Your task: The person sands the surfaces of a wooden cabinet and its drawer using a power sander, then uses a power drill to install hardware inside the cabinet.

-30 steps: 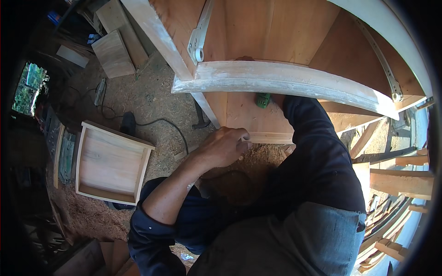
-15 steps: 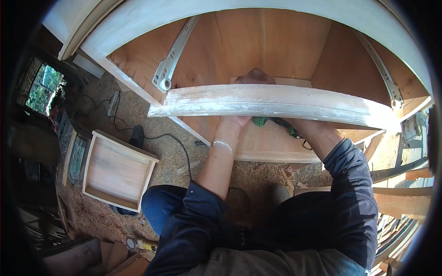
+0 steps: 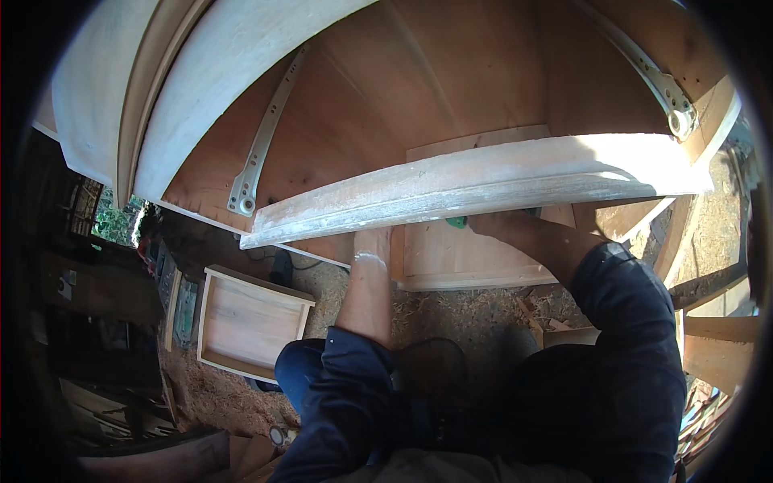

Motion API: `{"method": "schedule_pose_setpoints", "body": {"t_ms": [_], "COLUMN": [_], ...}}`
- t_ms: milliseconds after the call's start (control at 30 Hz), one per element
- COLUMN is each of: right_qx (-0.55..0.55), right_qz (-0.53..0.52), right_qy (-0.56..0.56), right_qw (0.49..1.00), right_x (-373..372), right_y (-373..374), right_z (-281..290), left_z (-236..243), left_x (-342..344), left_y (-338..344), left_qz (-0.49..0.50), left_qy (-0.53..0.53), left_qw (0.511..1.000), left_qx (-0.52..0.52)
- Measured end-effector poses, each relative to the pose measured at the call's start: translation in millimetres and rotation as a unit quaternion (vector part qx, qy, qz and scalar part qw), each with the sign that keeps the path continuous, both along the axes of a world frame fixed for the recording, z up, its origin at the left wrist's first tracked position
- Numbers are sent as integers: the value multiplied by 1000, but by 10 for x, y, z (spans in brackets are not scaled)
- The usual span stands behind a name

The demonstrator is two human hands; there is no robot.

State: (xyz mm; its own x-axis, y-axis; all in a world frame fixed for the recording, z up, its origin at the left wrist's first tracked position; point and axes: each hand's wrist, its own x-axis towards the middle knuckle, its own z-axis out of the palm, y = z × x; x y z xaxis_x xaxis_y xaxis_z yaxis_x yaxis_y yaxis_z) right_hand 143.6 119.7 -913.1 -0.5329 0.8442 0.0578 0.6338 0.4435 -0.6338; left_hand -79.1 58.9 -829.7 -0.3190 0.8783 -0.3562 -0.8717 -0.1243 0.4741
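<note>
My left hand [image 3: 373, 239] reaches in under a white-smeared, curved wooden rail [image 3: 475, 179] at the front of a cabinet. The rail hides its fingers. From the right, my right hand [image 3: 498, 224] reaches under the same rail, wrapped about a green power tool [image 3: 456, 221] of which only a small piece shows. Below the rail lies a pale wooden drawer-like panel [image 3: 475, 262], between and beyond my wrists. Metal drawer runners, a left one [image 3: 262, 145] and a right one [image 3: 656, 76], are fixed to the cabinet's inner sides.
A loose wooden drawer [image 3: 251, 314] lies on the shavings-strewn floor at my left, with a dark tool and a cord near it. The cabinet's whitish curved front [image 3: 217, 88] rises at the upper left. Wooden pieces [image 3: 721, 338] stand at the right.
The view has shifted and tilted, so the cabinet sits higher and slanted. A hand that showed above the rail is now hidden behind it. Less of the green tool shows.
</note>
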Motion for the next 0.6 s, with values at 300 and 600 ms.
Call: {"method": "schedule_pose_setpoints", "body": {"t_ms": [300,600], "right_qx": [-68,-277], "right_qz": [0,78], "right_qy": [140,514], "right_qw": [988,808], "right_x": [305,162], "right_y": [-42,190], "right_z": [447,1763], "left_z": [-132,492], "left_x": [103,-101], "left_y": [315,930], "left_qz": [-77,-23], "left_qy": [65,95], "left_qw": [991,995], "left_qx": [86,-15]}}
